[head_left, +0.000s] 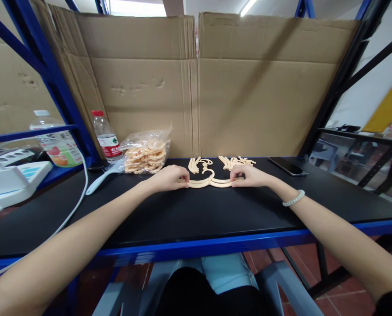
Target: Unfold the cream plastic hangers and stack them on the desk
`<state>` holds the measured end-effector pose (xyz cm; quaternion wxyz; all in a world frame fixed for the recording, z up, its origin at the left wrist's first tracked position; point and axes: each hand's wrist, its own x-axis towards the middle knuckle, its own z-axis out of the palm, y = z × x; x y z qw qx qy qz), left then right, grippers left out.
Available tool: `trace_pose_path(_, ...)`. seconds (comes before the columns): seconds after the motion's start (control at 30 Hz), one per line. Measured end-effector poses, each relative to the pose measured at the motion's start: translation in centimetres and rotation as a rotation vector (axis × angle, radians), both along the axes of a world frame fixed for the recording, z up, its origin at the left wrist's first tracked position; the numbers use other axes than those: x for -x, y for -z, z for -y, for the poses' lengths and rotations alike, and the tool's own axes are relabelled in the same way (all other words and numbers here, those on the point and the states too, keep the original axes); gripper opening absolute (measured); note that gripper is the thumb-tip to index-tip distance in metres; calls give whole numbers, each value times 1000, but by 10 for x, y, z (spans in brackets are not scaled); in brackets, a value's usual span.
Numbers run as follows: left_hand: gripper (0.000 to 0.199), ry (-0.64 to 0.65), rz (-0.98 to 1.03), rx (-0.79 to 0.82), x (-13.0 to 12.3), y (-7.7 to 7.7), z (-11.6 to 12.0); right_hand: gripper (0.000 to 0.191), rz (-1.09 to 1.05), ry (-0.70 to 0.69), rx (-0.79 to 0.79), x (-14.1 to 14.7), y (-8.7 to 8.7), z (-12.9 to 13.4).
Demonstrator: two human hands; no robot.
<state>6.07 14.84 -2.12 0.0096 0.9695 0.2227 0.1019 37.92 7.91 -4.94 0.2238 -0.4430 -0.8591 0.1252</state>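
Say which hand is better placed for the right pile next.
Right, probably: the right hand is just in front of that pile; the left hand is farther, though both hold the hanger.

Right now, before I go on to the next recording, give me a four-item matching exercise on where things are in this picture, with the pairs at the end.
Things
1. hanger-shaped piece
2. phone
3. beaded bracelet
4. red-capped bottle

Places
A. lying on the black tabletop, to the right of both hands
B. standing just left of the clear bag
C. held by the left hand at one side and the right hand at the other
D. worn at the right wrist

Pairs: 1-C, 2-A, 3-D, 4-B
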Motion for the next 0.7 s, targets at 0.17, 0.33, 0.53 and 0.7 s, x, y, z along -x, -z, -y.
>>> trace_pose_path(0.17, 8, -13, 22, -7, -2, 3, -3, 19, 13, 21, -18, 0, 0, -1)
trace_pose_path(0.33, 10, -22, 2, -34, -4, 6, -4, 12, 10, 65, -48, -2, 6, 1)
trace_pose_path(0.53, 14, -8, -1, -68, -5, 6, -2, 12, 9, 80, -72, -1, 7, 5)
trace_pose_path(0.7, 17, 0, -30, -52, -2, 3, -5, 19, -15, 73, -15, -3, 3, 9)
